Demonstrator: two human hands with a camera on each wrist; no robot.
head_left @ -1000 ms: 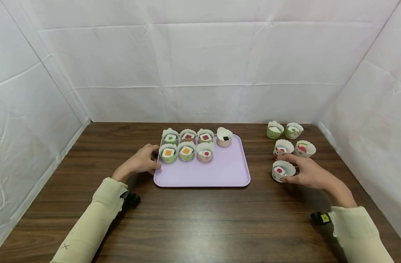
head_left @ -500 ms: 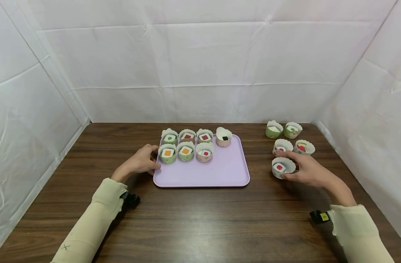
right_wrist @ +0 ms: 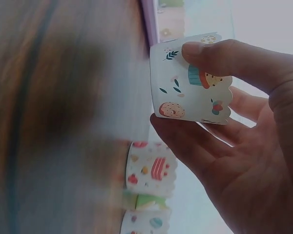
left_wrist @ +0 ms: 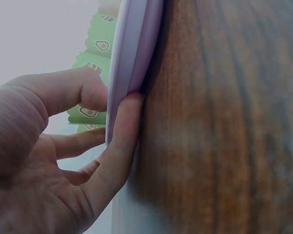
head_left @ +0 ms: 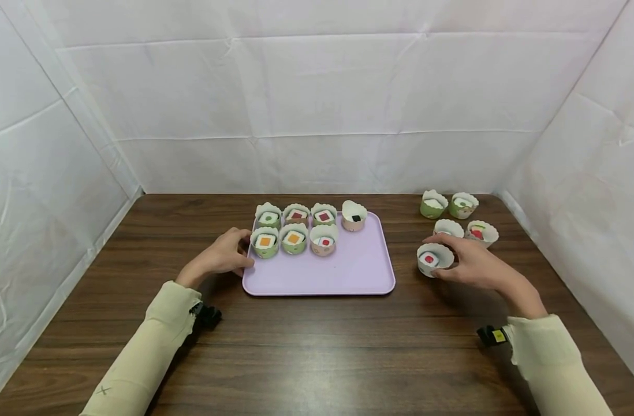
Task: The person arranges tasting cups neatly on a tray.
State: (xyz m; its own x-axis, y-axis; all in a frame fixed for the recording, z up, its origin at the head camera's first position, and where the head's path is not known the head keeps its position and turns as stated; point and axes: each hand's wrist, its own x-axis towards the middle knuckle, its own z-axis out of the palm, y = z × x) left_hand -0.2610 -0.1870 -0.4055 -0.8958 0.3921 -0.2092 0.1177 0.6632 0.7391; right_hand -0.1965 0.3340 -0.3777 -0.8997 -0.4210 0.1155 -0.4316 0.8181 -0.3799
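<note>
My right hand (head_left: pixel 470 261) grips a white paper baking cup (right_wrist: pixel 173 100) printed with cakes and leaves. Inside this cup lies a small white sushi-like piece (head_left: pixel 428 259) with a red centre. In the right wrist view the cup hangs off the wooden surface, thumb on one side and fingers on the other. At the left, my left hand (head_left: pixel 220 254) pinches the rim of a lilac tray (head_left: pixel 317 280). Its thumb and fingers lie on either side of that rim in the left wrist view. Several filled baking cups (head_left: pixel 294 240) stand in two rows on the tray.
Behind my right hand stand more filled cups: two green ones (head_left: pixel 433 205) at the back, a white one (head_left: pixel 481 232) and another partly hidden one (head_left: pixel 448 226). White sheeting (head_left: pixel 317 110) encloses the brown wooden table (head_left: pixel 317 346) at the back and sides.
My right hand has lifted the white cup off the table and moved it left, slightly away from me. My left hand and the tray stay in place.
</note>
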